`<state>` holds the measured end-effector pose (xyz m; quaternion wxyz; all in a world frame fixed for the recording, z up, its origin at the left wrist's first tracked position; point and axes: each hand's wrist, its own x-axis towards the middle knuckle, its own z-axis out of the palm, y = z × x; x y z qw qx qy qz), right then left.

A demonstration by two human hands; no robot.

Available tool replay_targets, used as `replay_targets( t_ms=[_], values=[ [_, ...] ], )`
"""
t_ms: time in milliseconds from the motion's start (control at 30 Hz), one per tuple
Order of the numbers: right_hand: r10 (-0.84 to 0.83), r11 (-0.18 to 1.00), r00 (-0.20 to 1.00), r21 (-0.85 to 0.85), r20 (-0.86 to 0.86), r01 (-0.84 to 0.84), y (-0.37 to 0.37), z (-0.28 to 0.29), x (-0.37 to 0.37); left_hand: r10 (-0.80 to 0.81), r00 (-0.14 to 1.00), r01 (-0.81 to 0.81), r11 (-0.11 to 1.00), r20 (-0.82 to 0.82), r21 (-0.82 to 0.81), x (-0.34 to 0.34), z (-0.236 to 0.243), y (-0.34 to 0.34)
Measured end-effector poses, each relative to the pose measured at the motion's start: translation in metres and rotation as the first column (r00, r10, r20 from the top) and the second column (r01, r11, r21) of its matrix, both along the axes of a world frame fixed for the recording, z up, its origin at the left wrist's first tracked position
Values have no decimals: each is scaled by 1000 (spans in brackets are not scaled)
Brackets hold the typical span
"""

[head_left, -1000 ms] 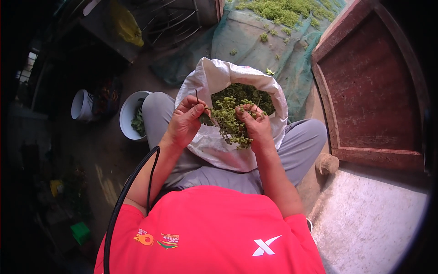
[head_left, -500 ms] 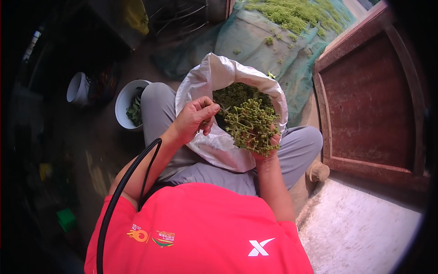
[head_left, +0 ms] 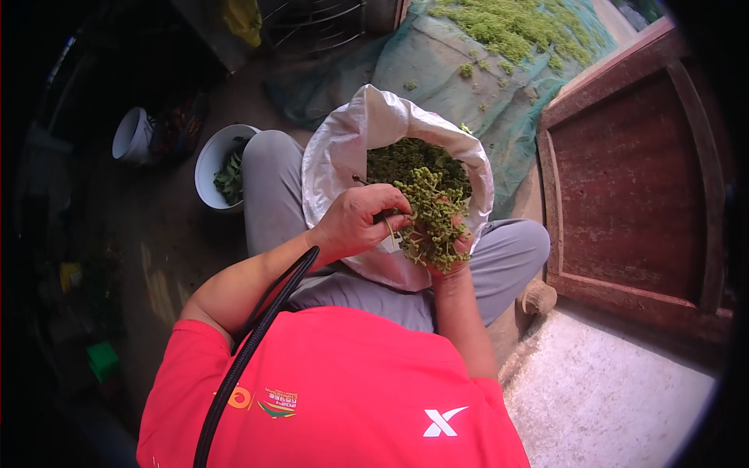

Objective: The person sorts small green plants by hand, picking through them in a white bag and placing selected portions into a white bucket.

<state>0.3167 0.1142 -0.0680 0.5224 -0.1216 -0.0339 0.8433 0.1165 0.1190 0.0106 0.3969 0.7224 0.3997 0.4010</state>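
A white woven sack (head_left: 334,140) stands between my legs with its mouth rolled wide. Dark green berry sprigs (head_left: 413,156) fill what shows of its inside. Over its near right side, my right hand (head_left: 460,248) cups a bunch of green berry sprigs (head_left: 431,210), which covers most of the fingers. My left hand (head_left: 365,218) is closed at the left edge of this bunch, thumb and fingers pinching at a thin stem (head_left: 390,231). A dark bit of twig sticks up behind its knuckles.
Left of my knee sits a white bucket (head_left: 209,175) with green leaves in it; another white bucket (head_left: 131,136) is beyond. Green netting (head_left: 421,66) with berry sprigs spread on it lies ahead. A reddish wooden door (head_left: 632,171) stands at right. A black cable (head_left: 242,359) crosses my left arm.
My left hand has moved right, from the sack's left rim to the bunch. My right hand stays nearly in place, holding the bunch slightly more upright.
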Motion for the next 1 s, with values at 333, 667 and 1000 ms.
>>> replay_targets(
  t_ms=[333,667,1000],
  values=[
    [-35,984,939,176,342,-27,15,22,20,274,913,-113,882,302,-457,-24,-15,13],
    [-48,925,662,283,748,-252,11,78,-8,165,986,-161,982,-27,98,-17,-10,12],
    [32,976,631,112,775,-186,2,62,-24,135,962,-71,963,-238,262,-11,-3,-1]
  ],
)
